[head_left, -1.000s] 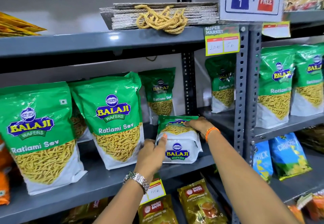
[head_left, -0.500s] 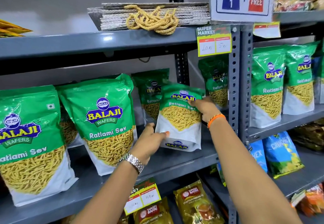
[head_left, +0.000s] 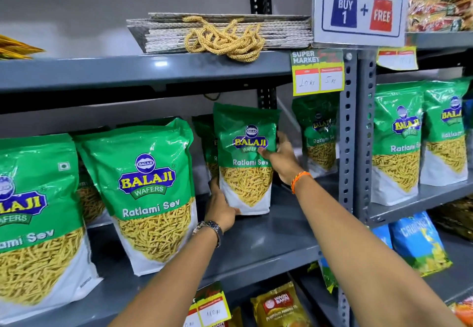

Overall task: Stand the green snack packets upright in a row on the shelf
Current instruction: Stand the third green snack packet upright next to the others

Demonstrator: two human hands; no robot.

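A green Balaji Ratlami Sev packet [head_left: 244, 163] stands upright on the grey middle shelf [head_left: 268, 239], held between both hands. My left hand [head_left: 221, 209] grips its lower left corner near the shelf. My right hand [head_left: 280, 159] holds its right edge, thumb across the front. To its left stand two larger-looking green packets, one [head_left: 146, 193] beside it and another [head_left: 33, 221] at the far left. More green packets stand behind, one [head_left: 207, 145] partly hidden and one [head_left: 318, 132] at the back right.
Perforated grey uprights [head_left: 348, 134] divide this bay from the right one, where two green packets [head_left: 396, 142] stand. Folded paper bags with gold cord [head_left: 225, 32] lie on the upper shelf. Price tags [head_left: 317, 73] hang from its edge. Tea packs [head_left: 281, 306] and blue packets [head_left: 417, 242] sit lower.
The held packet went from lying tipped back to standing upright, and moved deeper onto the shelf. My left hand slid down to its bottom corner; my right hand shifted to its side.
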